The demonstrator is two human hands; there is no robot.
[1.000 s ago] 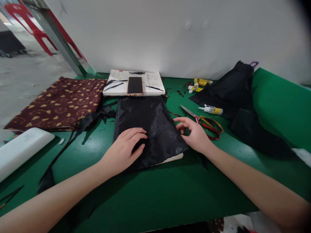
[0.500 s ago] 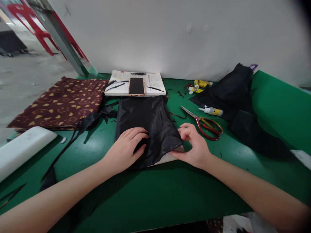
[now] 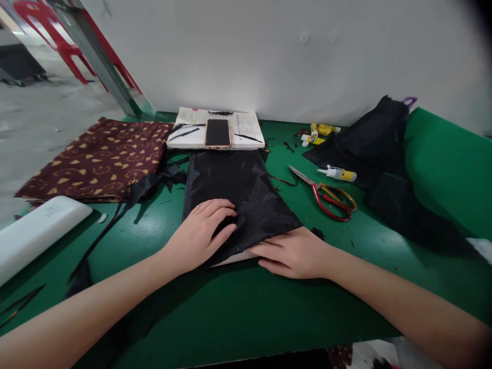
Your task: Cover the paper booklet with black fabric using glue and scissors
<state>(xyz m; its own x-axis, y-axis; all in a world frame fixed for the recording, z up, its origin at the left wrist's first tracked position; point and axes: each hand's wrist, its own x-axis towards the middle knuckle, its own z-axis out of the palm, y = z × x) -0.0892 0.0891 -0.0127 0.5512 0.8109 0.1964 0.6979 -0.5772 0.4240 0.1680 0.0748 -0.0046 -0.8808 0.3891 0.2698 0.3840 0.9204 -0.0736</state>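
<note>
A piece of shiny black fabric lies in front of me over a pale flat board, whose near edge shows below the cloth. My left hand rests flat on the left part of the fabric, fingers stretched and slightly bent. At the near right corner, my right hand reaches under the lifted flap of cloth, palm down over the board. Its fingers are extended and apart, though the upper ones are partly hidden by the fabric.
An open book with a phone on it lies behind the fabric. Red-handled scissors, a glue bottle and black cloth are at right. Patterned brown fabric and a white case lie left.
My right hand has let go of the fabric's right edge and slid leftward and nearer, its fingers going under the cloth. My left hand has stayed on the fabric.
</note>
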